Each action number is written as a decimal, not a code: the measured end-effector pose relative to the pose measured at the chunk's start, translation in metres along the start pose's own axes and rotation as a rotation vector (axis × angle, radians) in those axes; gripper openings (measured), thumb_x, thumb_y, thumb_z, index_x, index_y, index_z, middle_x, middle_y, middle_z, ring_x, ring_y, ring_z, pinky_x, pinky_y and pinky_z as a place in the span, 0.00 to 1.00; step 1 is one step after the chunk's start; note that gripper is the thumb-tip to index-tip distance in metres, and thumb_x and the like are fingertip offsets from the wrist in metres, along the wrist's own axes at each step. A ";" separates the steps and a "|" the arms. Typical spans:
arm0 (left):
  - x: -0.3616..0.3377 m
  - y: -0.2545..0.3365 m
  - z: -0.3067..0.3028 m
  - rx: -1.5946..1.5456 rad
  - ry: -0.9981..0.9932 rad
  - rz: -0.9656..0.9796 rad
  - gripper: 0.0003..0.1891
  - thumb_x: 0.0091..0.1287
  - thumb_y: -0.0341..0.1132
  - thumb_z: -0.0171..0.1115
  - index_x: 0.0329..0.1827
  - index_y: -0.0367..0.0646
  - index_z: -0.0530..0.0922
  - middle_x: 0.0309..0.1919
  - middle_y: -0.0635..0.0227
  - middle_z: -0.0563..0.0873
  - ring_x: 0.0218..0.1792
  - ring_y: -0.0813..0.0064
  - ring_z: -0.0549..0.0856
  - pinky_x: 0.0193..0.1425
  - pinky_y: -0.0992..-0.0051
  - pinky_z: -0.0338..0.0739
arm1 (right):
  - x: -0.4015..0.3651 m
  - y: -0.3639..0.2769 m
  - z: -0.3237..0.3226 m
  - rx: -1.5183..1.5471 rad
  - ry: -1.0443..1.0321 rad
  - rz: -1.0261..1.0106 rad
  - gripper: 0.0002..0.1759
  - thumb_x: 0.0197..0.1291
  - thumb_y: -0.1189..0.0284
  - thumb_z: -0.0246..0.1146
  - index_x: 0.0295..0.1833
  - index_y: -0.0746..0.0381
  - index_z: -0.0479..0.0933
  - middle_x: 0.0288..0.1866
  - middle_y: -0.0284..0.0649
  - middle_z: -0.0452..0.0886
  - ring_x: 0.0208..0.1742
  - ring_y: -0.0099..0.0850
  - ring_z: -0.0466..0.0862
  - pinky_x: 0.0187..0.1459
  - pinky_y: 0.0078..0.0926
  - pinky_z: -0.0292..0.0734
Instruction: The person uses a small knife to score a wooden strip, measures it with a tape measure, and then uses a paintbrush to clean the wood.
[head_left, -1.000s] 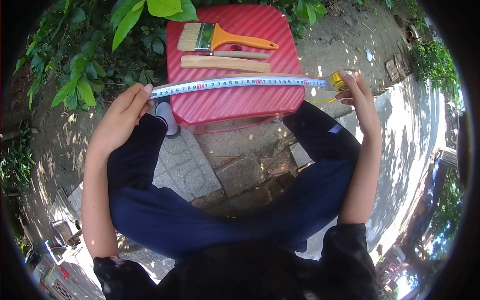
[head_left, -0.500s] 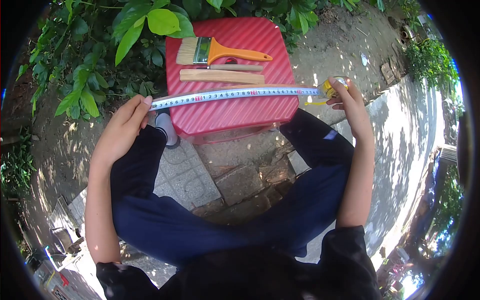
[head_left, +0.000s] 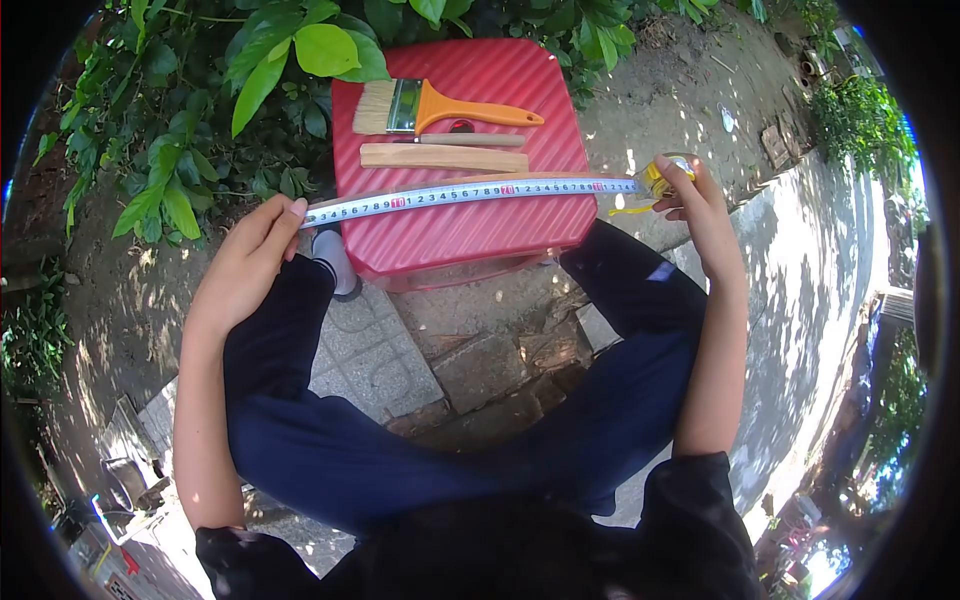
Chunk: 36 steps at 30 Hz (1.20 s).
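Note:
A tape measure is drawn out across a red ridged plastic stool. My left hand pinches the tape's free end between thumb and fingers, left of the stool. Right of the stool, my right hand grips the yellow tape case, with a yellow strap hanging beside it. Behind the tape on the stool lie a flat wooden strip, a thinner tool with a wooden handle and a wide paintbrush with an orange handle. The thinner tool's far side is partly hidden by the brush.
Green leaves overhang the stool's back left corner. My bent legs lie on both sides in front of it. Paving tiles and broken bricks cover the ground between them. Sunlit concrete is at the right.
The hands, tape and stool keep nearly the same places. Only a very slight shift of the whole view shows.

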<state>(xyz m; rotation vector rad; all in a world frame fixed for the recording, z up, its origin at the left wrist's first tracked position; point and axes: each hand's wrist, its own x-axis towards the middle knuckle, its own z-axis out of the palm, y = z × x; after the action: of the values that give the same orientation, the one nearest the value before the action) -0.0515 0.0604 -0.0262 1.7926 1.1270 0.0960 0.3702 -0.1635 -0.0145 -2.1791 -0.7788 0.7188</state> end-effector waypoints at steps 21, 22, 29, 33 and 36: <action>-0.003 0.001 -0.001 0.070 -0.045 0.005 0.19 0.85 0.48 0.52 0.38 0.42 0.75 0.26 0.76 0.73 0.27 0.84 0.70 0.33 0.78 0.65 | 0.001 -0.001 0.004 -0.007 0.039 -0.028 0.31 0.66 0.47 0.69 0.56 0.64 0.76 0.43 0.38 0.84 0.39 0.23 0.84 0.44 0.22 0.76; -0.003 0.000 -0.001 0.074 -0.038 0.011 0.20 0.84 0.48 0.52 0.37 0.41 0.75 0.25 0.75 0.74 0.28 0.82 0.71 0.34 0.76 0.66 | 0.002 0.002 0.004 0.007 0.049 -0.036 0.30 0.65 0.47 0.70 0.54 0.64 0.76 0.42 0.38 0.83 0.38 0.23 0.84 0.42 0.21 0.76; -0.004 0.001 0.001 0.110 -0.067 0.017 0.22 0.84 0.48 0.53 0.37 0.38 0.76 0.25 0.70 0.75 0.29 0.77 0.73 0.36 0.71 0.68 | 0.003 0.002 0.007 -0.003 0.073 -0.099 0.27 0.60 0.55 0.77 0.49 0.66 0.76 0.36 0.34 0.82 0.34 0.19 0.79 0.36 0.19 0.74; -0.005 -0.001 0.000 0.141 -0.080 0.022 0.21 0.84 0.48 0.53 0.37 0.38 0.76 0.24 0.69 0.76 0.29 0.76 0.74 0.36 0.70 0.68 | 0.006 0.007 0.010 0.046 0.096 -0.168 0.26 0.59 0.58 0.78 0.48 0.66 0.75 0.34 0.33 0.81 0.33 0.19 0.79 0.35 0.20 0.73; -0.006 0.000 0.000 0.149 -0.088 0.018 0.22 0.84 0.48 0.53 0.37 0.38 0.76 0.24 0.68 0.77 0.29 0.75 0.74 0.36 0.70 0.68 | 0.002 0.002 0.014 0.051 0.116 -0.195 0.25 0.59 0.59 0.78 0.47 0.65 0.75 0.33 0.34 0.82 0.32 0.19 0.79 0.35 0.20 0.73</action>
<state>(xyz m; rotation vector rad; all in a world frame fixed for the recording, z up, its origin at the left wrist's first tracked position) -0.0546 0.0565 -0.0234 1.9199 1.0793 -0.0575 0.3627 -0.1577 -0.0250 -2.0457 -0.8874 0.5041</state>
